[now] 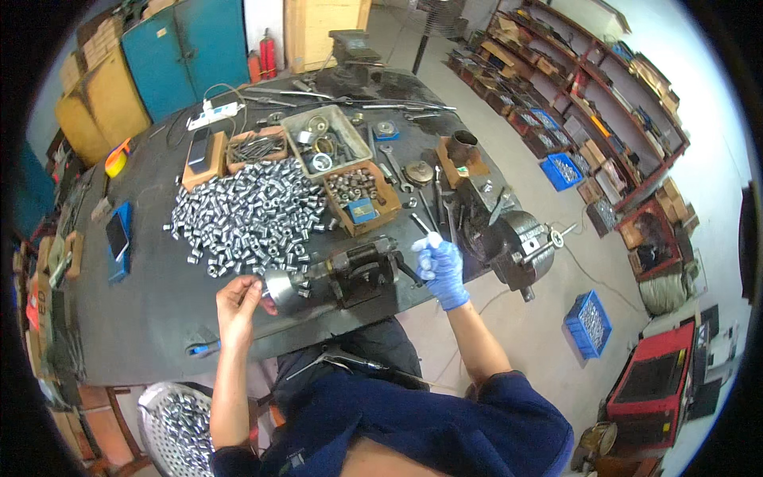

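My bare left hand (238,306) is at the left end of a bench fixture (362,274). Its fingers pinch together beside the fixture's round metal head (284,288); whatever lies between them is too small to name. My right hand (443,272), in a blue glove, has its fingers curled just right of the fixture's black lever (408,270). A short metal rod (420,223) shows by its fingertips, but whether the hand holds it is unclear. Behind the fixture spreads a large heap of shiny metal sleeves (246,211).
Right of my right hand stands a bench vise (517,246). A grey tray of rings (294,127), a cardboard box of small parts (388,208) and wrenches (395,168) lie farther back. A phone (118,237) lies left. A white basket of metal parts (151,397) stands below the table edge.
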Tool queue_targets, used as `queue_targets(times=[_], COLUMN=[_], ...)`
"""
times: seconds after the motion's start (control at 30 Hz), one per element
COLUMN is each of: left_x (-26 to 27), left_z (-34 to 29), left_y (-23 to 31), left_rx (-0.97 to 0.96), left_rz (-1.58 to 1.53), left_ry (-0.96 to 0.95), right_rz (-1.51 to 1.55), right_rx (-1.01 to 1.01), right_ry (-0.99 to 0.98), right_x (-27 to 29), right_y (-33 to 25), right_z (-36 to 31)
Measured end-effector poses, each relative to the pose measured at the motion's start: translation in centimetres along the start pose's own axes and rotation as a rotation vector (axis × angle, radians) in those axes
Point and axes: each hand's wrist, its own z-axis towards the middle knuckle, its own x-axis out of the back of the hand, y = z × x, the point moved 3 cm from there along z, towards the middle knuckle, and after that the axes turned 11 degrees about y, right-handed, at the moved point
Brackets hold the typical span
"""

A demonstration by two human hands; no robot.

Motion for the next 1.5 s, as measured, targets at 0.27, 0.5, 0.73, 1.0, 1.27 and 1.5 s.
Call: queue_targets(times=[0.27,0.5,0.73,1.0,1.27,1.5], left_x=[-0.1,8.2,23.9,18.8,2.1,3.5], left_z=[0.5,-2.8,-14.8,-11.1,2.0,1.7], left_y=[0.2,0.4,0.2,1.8,-6.4,-7.4], left_rx=[0.012,-0.011,0.041,-0.145,-0.403,-0.478], left_rz=[-0.057,0.039,0.679,1.168,1.264,1.123], left_ry=[0.003,0.18,0.646,0.616,-0.039,0.052], right_rz=[-0.367,0.077,0.181,-0.023,-0.056,0.001], right_rx=[-0.054,0.229,0.265,0.029,0.089,-0.021], right_ry=[0.088,0.01,-0.15,0.217,0.099,0.026], right_x=[-0.2,-6.1,-1.0,0.8,0.5,1.2], right_y=[4.4,-1.2,-1.7,5.1,5.0,5.2], right_z=[8.4,7.1,-0.5,4.2,5.2,4.4])
